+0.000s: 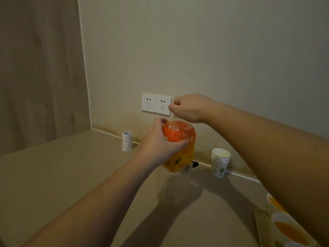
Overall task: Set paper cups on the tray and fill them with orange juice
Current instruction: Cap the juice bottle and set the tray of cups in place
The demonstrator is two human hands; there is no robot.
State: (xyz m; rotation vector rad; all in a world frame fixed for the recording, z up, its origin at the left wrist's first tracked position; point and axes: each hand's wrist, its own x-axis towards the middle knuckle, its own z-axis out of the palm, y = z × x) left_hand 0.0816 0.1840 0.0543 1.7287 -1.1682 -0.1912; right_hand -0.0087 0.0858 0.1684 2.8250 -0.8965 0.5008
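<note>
A big plastic bottle of orange juice (185, 150) with an orange label stands near the back wall. My left hand (160, 139) wraps its upper body. My right hand (188, 107) is closed over the bottle's top, fingers pinched where the cap sits; the cap itself is hidden. At the lower right, two paper cups holding orange juice (286, 229) (275, 202) stand on a light tray (260, 221), partly behind my right forearm. A stack of empty paper cups (219, 162) stands right of the bottle.
A small white cylinder (127, 141) stands upright left of the bottle by the wall. Two wall sockets (156, 104) sit just behind my right hand. The beige counter (71, 175) meets a wood-panelled wall on the left.
</note>
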